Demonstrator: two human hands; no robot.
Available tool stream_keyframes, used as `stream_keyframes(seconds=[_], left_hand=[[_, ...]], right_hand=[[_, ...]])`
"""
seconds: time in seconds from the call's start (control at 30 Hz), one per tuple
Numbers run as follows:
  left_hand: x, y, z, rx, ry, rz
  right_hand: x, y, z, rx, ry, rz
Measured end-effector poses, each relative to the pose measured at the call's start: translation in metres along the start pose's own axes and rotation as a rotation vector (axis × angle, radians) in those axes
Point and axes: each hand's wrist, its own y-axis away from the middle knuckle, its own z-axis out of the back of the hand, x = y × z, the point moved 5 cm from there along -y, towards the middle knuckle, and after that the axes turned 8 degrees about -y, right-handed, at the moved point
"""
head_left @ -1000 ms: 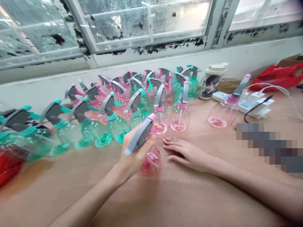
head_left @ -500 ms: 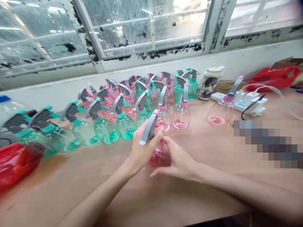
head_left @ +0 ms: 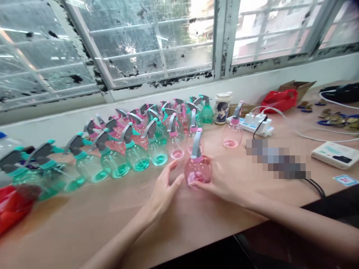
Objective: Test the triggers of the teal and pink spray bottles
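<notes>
A pink spray bottle (head_left: pixel 198 170) with a grey trigger head stands upright near the middle of the table. My right hand (head_left: pixel 217 183) is wrapped round its body from the right, thumb across the front. To the left of the bottle, my left hand (head_left: pixel 165 186) is open, its thumb and fingers apart and nothing between them. Just behind are more pink spray bottles (head_left: pixel 177 147), and a row of green spray bottles (head_left: pixel 140 158) runs off to the left. Another pink spray bottle (head_left: pixel 232 135) stands apart on the right.
A lidded paper cup (head_left: pixel 222 109) stands by the wall, near a white power strip (head_left: pixel 259 127) with plugs and cables. Red plastic bags (head_left: pixel 279 100) lie at the back right and front left. A white box (head_left: pixel 335 155) sits at the right, near the table edge (head_left: pixel 232 233).
My left hand has let go of the spray bottle's neck and drawn back to the left, opening. My right hand now grips the bottle's body. The view has turned to the right.
</notes>
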Motion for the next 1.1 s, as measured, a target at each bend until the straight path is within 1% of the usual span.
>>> stream_keyframes(seconds=[0.07,0.1,0.13,0.2,0.27,0.37,0.47,0.67,0.8,0.9,1.0,1.1], left_hand=[[0.009,0.005,-0.013,0.042,-0.188,-0.029],[0.013,0.007,-0.018,0.055,-0.265,-0.055],[0.016,0.008,-0.023,0.075,-0.335,-0.077],[0.021,0.008,-0.030,0.099,-0.455,-0.126],[0.023,0.008,-0.033,0.103,-0.536,-0.169],[0.023,0.007,-0.033,0.082,-0.607,-0.205],[0.026,0.006,-0.034,0.069,-0.642,-0.217],[0.036,0.006,-0.036,0.015,-0.703,-0.246],[0.039,0.007,-0.038,-0.005,-0.733,-0.271],[0.037,0.008,-0.036,-0.044,-0.751,-0.300],[0.038,0.009,-0.035,-0.069,-0.780,-0.338],[0.045,0.010,-0.035,-0.100,-0.802,-0.393]], right_hand=[[-0.017,0.001,0.030,-0.031,0.094,-0.039],[-0.025,-0.001,0.045,-0.054,0.141,-0.034],[-0.031,-0.005,0.057,-0.068,0.190,-0.001],[-0.043,-0.015,0.075,-0.050,0.293,0.066],[-0.058,-0.029,0.086,-0.068,0.343,0.068],[-0.076,-0.051,0.090,-0.105,0.348,0.057],[-0.083,-0.071,0.087,-0.126,0.368,0.057],[-0.081,-0.091,0.077,-0.102,0.407,0.004],[-0.077,-0.097,0.072,-0.090,0.440,-0.013],[-0.073,-0.096,0.071,-0.090,0.459,0.003],[-0.066,-0.089,0.082,-0.134,0.463,0.053],[-0.063,-0.081,0.112,-0.209,0.414,0.045]])
